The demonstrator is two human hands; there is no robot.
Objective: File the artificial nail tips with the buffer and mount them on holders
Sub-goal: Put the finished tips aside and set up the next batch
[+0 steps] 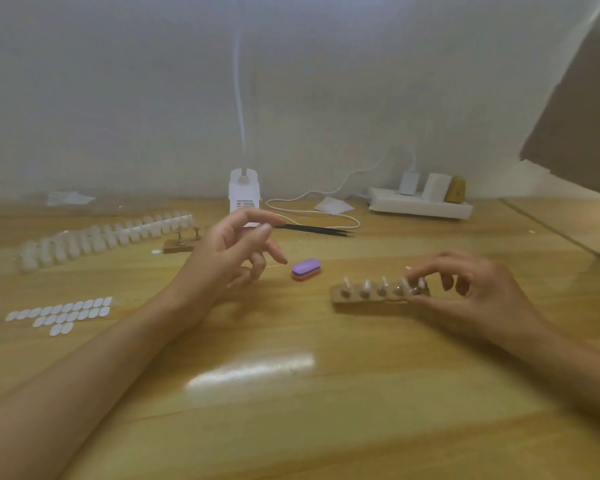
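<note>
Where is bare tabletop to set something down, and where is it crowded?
Free: near tabletop between the forearms, below the buffer and holder block; also between right hand and power strip. Crowded: left side, with nail tip strip and sticker tabs.

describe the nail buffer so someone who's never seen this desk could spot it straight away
On the wooden table, look near the middle, between the left hand and the wooden holder block whose right end the right hand pinches. The buffer lies flat there, touching neither. It is the only purple thing: a small rounded pad, purple on top, orange underneath.
</note>
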